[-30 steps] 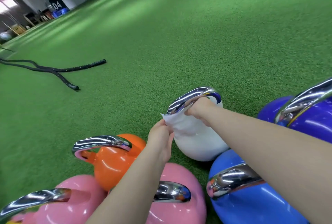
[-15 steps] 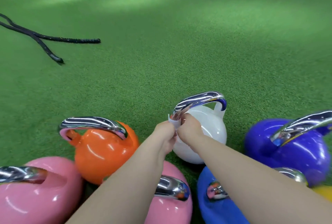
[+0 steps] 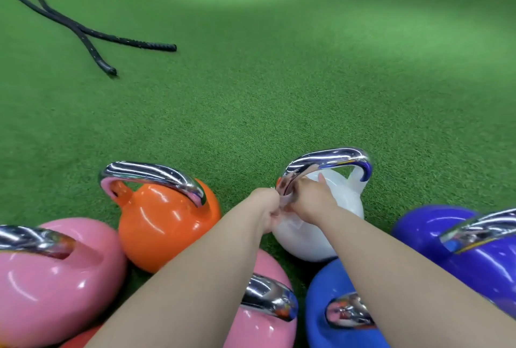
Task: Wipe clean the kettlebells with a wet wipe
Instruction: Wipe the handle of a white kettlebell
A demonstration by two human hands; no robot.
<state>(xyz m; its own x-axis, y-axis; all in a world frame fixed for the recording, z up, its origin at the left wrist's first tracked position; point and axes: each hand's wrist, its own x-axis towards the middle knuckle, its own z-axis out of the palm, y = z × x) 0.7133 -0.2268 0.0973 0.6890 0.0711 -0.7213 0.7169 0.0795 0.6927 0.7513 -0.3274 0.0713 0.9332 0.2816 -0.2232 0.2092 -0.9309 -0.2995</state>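
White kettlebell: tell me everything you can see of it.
The white kettlebell is a glossy, rounded ball with a mirror-bright chrome handle arching over it. It stands upright on the green turf, between the orange kettlebell and the purple one. Both hands meet at the handle's near end: the left hand and right hand hold a white wet wipe there, against the handle's base and the ball's shoulder.

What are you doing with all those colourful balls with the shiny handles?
They are kettlebells, and a person is cleaning them. Both hands are at the white kettlebell: the left hand and right hand hold a wet wipe against the near end of its shiny handle. The orange kettlebell, the pink, blue and purple ones sit around it on the green turf, untouched right now.
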